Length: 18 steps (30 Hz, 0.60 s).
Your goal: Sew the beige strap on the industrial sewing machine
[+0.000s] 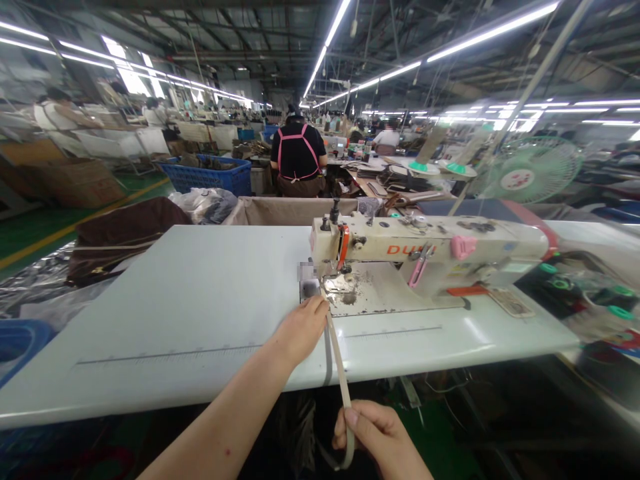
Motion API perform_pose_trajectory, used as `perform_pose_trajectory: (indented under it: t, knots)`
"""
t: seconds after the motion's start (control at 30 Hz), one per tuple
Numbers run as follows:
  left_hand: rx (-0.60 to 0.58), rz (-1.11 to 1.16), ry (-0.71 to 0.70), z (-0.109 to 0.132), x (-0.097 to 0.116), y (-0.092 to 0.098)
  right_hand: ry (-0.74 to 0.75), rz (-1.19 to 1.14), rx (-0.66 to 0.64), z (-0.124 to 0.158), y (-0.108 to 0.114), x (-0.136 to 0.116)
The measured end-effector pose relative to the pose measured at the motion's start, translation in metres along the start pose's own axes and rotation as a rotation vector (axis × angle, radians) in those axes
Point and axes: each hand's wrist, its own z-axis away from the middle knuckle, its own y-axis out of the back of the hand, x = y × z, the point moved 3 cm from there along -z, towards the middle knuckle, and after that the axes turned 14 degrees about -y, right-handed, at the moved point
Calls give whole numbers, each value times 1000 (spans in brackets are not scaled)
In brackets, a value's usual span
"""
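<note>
A long, narrow beige strip (339,353) runs from beside the needle area of the white sewing machine (430,243) down over the table's front edge. My left hand (303,328) lies at the machine's bed, its fingers closed on the upper end of the strip. Below the edge, my right hand (375,430) pinches the strip between thumb and fingers. Past that hand the strip curls into a loop and its tail fades into the dark. The needle and the strip's far end are hard to make out.
The white table (200,293) carries a printed ruler line near its front. Pink-handled snips (419,268) hang on the machine. Thread cones (620,312) stand at right, near a green fan (530,170). Behind are a fabric-lined bin (280,210), a blue basket (210,177) and a seated person (299,153).
</note>
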Motion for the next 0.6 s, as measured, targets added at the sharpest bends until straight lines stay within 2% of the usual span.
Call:
perform_pose_trajectory:
  t: [0.37, 0.6]
  knots:
    - [-13, -54, -55, 1, 0, -5, -12, -20, 14, 4, -1, -4]
    - [24, 2, 4, 0, 0, -2, 40, 4, -33, 4, -1, -3]
